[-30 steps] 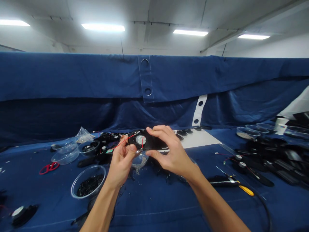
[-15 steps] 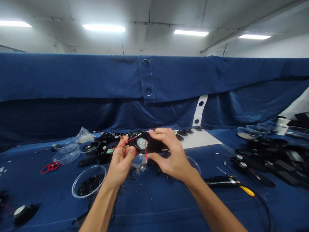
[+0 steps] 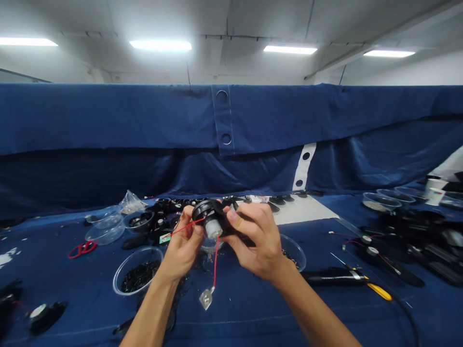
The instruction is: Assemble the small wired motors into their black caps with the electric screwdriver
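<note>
Well, at the far left of the navy-blue cloth tabletop (image 3: 231, 318) lies a round black speaker with a pale centre (image 3: 45, 315), then red-handled scissors (image 3: 82, 249) and stacked clear plastic bowls (image 3: 104, 229). Just nearer sits a clear bowl of small black parts (image 3: 137, 275).

The left hand (image 3: 183, 250) is curled nearly closed, fingertips pinching the left end of a black oval speaker (image 3: 213, 217). The right hand (image 3: 258, 241) wraps its other end, fingers over the top and thumb beneath. Held up between them, above a small clear bowl (image 3: 211, 246), the speaker's long axis runs roughly left to right, tilted, with its silver cylindrical back (image 3: 213, 229) facing down toward the viewer. A red wire (image 3: 216, 262) drops from it to a silver metal tab (image 3: 205, 298) on the cloth; another runs left to a small green circuit board (image 3: 165, 238).

Right of the hands are a clear bowl (image 3: 293, 251), a black-handled soldering iron with a yellow tip guard (image 3: 334, 276), and a heap of black speakers (image 3: 415, 241).
</note>
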`<state>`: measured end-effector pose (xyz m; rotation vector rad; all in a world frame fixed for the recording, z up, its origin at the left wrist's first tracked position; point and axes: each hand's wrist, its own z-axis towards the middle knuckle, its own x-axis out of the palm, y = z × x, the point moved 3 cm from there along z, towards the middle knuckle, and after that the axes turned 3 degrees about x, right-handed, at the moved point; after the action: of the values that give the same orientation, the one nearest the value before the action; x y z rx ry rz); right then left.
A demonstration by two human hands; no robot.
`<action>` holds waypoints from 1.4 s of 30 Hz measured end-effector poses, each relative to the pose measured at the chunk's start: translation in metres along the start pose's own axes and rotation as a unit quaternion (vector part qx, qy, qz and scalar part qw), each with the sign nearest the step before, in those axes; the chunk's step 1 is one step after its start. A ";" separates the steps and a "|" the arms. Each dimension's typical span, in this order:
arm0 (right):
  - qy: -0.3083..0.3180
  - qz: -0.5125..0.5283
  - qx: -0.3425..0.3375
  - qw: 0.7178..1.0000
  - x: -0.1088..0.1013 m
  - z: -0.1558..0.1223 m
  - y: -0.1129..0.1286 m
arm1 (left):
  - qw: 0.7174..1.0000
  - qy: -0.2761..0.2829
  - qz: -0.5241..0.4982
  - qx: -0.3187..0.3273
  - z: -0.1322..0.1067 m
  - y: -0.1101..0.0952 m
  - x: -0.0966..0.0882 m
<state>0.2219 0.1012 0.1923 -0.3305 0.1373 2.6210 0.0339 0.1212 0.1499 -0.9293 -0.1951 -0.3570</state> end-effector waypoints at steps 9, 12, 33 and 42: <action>0.083 0.246 0.398 0.880 0.010 0.000 -0.028 | 0.992 0.044 0.079 -0.087 0.003 -0.013 0.020; 0.098 0.299 0.438 0.842 0.015 -0.004 -0.033 | 0.984 0.039 0.159 -0.072 0.000 -0.015 0.024; 0.034 0.076 0.487 0.869 0.052 -0.127 0.054 | 0.944 -0.242 -0.013 -0.223 -0.091 0.070 0.003; 0.309 -0.140 0.489 0.804 -0.021 -0.165 -0.001 | 0.853 -0.360 0.004 -0.379 -0.153 0.082 -0.028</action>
<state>0.2742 0.0667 0.0381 -0.7202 1.4553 1.7278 0.0410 0.0480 -0.0094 -1.8325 -0.7774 -0.0418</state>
